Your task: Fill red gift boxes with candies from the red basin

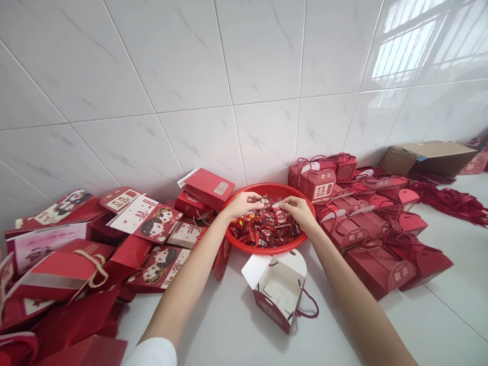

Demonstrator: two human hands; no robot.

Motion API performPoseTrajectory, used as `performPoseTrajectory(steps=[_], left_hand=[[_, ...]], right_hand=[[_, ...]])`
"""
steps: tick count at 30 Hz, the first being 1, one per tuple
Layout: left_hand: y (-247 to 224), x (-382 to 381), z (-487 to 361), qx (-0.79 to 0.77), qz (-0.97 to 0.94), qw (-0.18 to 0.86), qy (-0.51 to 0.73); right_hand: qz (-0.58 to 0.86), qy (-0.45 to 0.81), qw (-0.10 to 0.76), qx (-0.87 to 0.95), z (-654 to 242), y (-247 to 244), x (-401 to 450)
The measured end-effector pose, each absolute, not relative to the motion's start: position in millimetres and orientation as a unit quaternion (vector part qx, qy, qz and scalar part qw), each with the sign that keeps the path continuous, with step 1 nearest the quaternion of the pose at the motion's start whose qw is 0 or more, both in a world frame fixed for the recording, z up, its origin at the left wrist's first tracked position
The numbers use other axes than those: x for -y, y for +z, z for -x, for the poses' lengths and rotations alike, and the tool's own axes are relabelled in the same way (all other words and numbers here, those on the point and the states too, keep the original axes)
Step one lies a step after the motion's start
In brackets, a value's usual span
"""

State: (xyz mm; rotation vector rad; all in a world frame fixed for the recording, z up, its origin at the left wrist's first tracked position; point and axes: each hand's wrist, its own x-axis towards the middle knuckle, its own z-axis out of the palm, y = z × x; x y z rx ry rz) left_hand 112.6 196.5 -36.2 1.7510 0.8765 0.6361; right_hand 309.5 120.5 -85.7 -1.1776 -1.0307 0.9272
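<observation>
A red plastic basket (244,248) full of small red-wrapped candies (263,230) stands against the wall. Over its left part, my left hand (245,204) pinches a dark red wrapped candy (265,201) between thumb and fingers. My right hand (299,211) is over the right part of the basket, fingers pinched together on a red and white wrapped candy (279,214). In front of the basket sits an open red box (272,307), its flaps spread, its white inside showing nothing in it, and a dark red cord handle hanging at its right.
Red gift boxes and bags (76,264) are heaped at the left. Closed red boxes with cord handles (375,264) stand in rows at the right. Behind them are a cardboard box (430,155) and a pile of dark red ribbons (453,201). A tiled wall (267,61) rises behind.
</observation>
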Motion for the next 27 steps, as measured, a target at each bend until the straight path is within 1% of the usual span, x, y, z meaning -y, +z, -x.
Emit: performPoseTrajectory(steps=[18,25,27], left_hand=[[-39.5,-196.3,-111.0,-0.361,-0.729,0.526,0.249],[-40.6,-197.3,-108.9,-0.367,-0.736,0.515,0.241],[-43.1,-200.5,-107.0,-0.378,-0.744,0.498,0.236]], right_hand=[[0.507,0.399,0.619,0.449,-309.1,-85.2,-119.7],[0.510,0.393,0.622,0.445,-309.3,-84.5,-119.1],[0.515,0.383,0.625,0.444,-310.4,-86.3,-120.5]])
